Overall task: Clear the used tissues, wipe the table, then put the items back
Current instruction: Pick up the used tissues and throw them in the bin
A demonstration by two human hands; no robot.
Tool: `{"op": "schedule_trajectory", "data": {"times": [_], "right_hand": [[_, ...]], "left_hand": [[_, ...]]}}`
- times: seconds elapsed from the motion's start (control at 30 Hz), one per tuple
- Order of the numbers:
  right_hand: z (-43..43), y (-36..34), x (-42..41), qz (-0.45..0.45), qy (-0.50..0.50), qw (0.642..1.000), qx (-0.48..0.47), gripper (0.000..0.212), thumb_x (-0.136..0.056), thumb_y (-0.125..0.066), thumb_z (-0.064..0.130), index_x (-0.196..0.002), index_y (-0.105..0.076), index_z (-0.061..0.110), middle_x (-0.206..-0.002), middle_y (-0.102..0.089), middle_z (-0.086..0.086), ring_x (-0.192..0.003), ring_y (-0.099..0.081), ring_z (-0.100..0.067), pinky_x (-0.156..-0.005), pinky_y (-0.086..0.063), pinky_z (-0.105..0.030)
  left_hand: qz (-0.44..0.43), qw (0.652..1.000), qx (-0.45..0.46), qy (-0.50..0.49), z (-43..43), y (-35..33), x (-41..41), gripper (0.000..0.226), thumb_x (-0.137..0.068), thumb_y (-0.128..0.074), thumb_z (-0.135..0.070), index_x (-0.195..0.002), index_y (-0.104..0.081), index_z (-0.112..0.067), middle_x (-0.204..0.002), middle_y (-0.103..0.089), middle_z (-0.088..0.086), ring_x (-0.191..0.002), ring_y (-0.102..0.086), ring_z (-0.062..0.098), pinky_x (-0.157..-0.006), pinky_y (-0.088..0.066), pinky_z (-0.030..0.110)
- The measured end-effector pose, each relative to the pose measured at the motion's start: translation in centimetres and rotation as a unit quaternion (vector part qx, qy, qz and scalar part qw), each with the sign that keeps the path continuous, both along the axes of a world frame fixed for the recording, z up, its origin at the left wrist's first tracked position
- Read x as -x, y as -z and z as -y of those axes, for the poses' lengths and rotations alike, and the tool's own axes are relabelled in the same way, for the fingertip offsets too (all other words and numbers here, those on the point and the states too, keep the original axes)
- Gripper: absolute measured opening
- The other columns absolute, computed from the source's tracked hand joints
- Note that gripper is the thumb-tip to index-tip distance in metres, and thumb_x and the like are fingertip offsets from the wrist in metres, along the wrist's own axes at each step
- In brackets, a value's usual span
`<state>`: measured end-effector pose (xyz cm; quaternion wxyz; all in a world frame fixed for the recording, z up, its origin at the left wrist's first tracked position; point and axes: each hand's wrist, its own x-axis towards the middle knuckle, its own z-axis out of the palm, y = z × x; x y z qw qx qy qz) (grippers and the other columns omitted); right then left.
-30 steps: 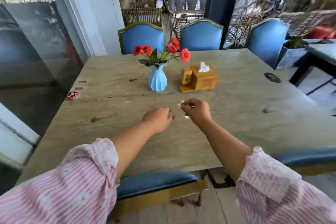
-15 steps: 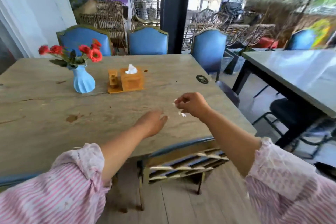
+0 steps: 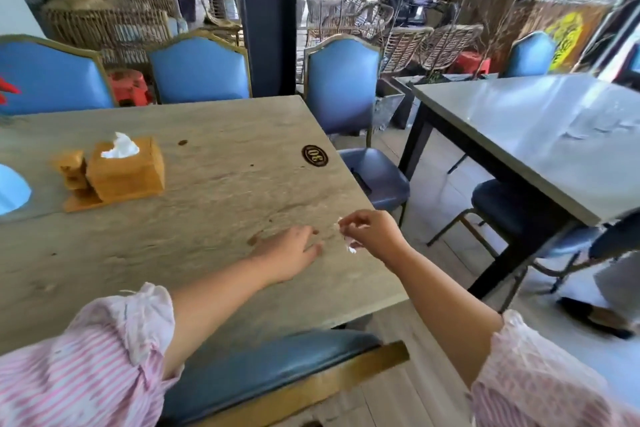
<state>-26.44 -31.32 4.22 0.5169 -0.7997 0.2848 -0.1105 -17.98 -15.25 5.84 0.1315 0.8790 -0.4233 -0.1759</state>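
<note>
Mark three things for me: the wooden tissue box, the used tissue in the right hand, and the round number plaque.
wooden tissue box (image 3: 128, 177): head view, front face.
used tissue (image 3: 352, 248): head view, white scrap poking out below the right hand (image 3: 372, 230).
number plaque (image 3: 314, 155): head view, its middle.

My right hand (image 3: 372, 232) hovers just over the near right corner of the pale grey stone-look desk (image 3: 225, 163), fingers curled, pinching small crumpled white tissue scraps (image 3: 350, 248). My left hand (image 3: 291, 250) lies beside it, palm down on the desk, fingers relaxed. Farther back on the left stands the square wooden tissue box (image 3: 126, 170) with a white sheet poking out, and the light blue ceramic vase (image 3: 12, 191) is cut off at the edge. A dark oval number plate (image 3: 314, 155) sits near the right rim.
</note>
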Motion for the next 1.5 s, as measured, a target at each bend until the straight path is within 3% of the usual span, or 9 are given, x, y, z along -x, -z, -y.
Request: {"op": "schedule_trajectory", "data": {"times": [0.23, 0.37, 0.53, 0.67, 0.83, 1.07, 1.23, 1.4, 1.5], "right_hand": [[9.8, 2.3, -0.2, 0.004, 0.035, 0.999, -0.034, 0.008, -0.085, -0.064, 0.006, -0.088, -0.071, 0.008, -0.076, -0.064, -0.005, -0.066, -0.060, -0.015, -0.060, -0.057, -0.026], [15.1, 3.8, -0.6, 0.010, 0.058, 0.995, -0.080, 0.006, -0.086, -0.065, 0.006, -0.090, -0.069, 0.007, -0.074, -0.064, -0.003, -0.060, -0.056, -0.011, -0.053, -0.050, -0.018], [22.7, 6.9, -2.3, -0.014, 0.021, 0.994, -0.102, 0.005, -0.086, -0.065, 0.011, -0.087, -0.069, 0.014, -0.081, -0.067, -0.007, -0.065, -0.061, -0.017, -0.076, -0.055, -0.037], [28.6, 9.4, -4.4, -0.038, -0.027, 0.995, -0.092, 0.011, -0.086, -0.064, 0.011, -0.080, -0.068, 0.020, -0.081, -0.069, -0.006, -0.055, -0.061, -0.009, -0.066, -0.055, -0.028], [33.9, 13.5, -6.1, -0.084, -0.060, 0.991, -0.080, 0.010, -0.084, -0.066, 0.014, -0.091, -0.064, 0.020, -0.082, -0.067, -0.002, -0.068, -0.059, -0.016, -0.068, -0.051, -0.029], [34.5, 22.5, -9.5, -0.211, -0.073, 0.971, -0.087, 0.018, -0.081, -0.067, 0.015, -0.098, -0.066, 0.008, -0.076, -0.063, -0.003, -0.070, -0.060, -0.022, -0.075, -0.053, -0.036], [32.8, 29.4, -12.4, -0.260, -0.084, 0.957, -0.101, 0.026, -0.079, -0.071, 0.029, -0.095, -0.070, 0.008, -0.077, -0.068, -0.010, -0.071, -0.066, -0.024, -0.078, -0.058, -0.039], [31.7, 34.9, -14.8, -0.300, -0.098, 0.945, -0.087, 0.031, -0.080, -0.068, 0.036, -0.093, -0.069, 0.009, -0.073, -0.063, -0.006, -0.065, -0.058, -0.018, -0.059, -0.050, -0.010], [31.5, 37.1, -15.5, -0.334, -0.141, 0.926, -0.108, 0.026, -0.086, -0.062, 0.032, -0.104, -0.061, 0.013, -0.078, -0.057, -0.006, -0.075, -0.053, -0.021, -0.073, -0.051, -0.029]], "left_hand": [[-0.013, 1.000, 0.004, 0.009, 8.6, 1.4, 0.0, 0.049, -0.097, -0.040, -0.040, -0.136, -0.042, -0.011, -0.139, -0.047, 0.012, -0.126, -0.047, 0.027, -0.102, -0.040, 0.034], [-0.004, 1.000, 0.028, 0.004, 12.7, 2.0, 0.2, 0.052, -0.097, -0.039, -0.039, -0.142, -0.035, -0.014, -0.148, -0.037, 0.008, -0.135, -0.037, 0.024, -0.110, -0.033, 0.033], [0.008, 0.999, 0.030, -0.027, 19.2, 3.2, 0.7, 0.054, -0.098, -0.036, -0.038, -0.147, -0.026, -0.016, -0.157, -0.021, 0.002, -0.146, -0.015, 0.017, -0.115, -0.019, 0.030], [-0.021, 0.996, 0.024, -0.084, 25.9, 5.2, 2.8, 0.055, -0.098, -0.036, -0.038, -0.147, -0.024, -0.015, -0.158, -0.017, 0.002, -0.147, -0.011, 0.016, -0.117, -0.012, 0.028], [-0.061, 0.988, 0.004, -0.144, 33.2, 9.2, 5.1, 0.056, -0.099, -0.033, -0.041, -0.149, -0.021, -0.018, -0.159, -0.014, 0.001, -0.148, -0.006, 0.016, -0.118, -0.007, 0.029], [-0.125, 0.930, -0.063, -0.340, 36.0, 17.5, 3.7, 0.055, -0.101, -0.020, -0.040, -0.151, -0.006, -0.022, -0.160, 0.003, -0.001, -0.148, 0.002, 0.017, -0.119, -0.007, 0.036], [-0.147, 0.906, -0.104, -0.383, 36.0, 22.5, 2.4, 0.054, -0.101, -0.019, -0.040, -0.151, -0.007, -0.023, -0.160, 0.002, -0.002, -0.148, 0.002, 0.018, -0.119, -0.004, 0.036], [-0.168, 0.890, -0.116, -0.409, 35.6, 26.7, 1.3, 0.054, -0.101, -0.019, -0.040, -0.151, -0.010, -0.023, -0.160, 0.002, -0.003, -0.148, 0.001, 0.017, -0.120, -0.005, 0.037], [-0.190, 0.877, -0.126, -0.422, 35.7, 28.5, 0.7, 0.054, -0.101, -0.019, -0.040, -0.151, -0.010, -0.022, -0.160, 0.001, -0.001, -0.148, -0.001, 0.018, -0.119, -0.007, 0.038]]}}
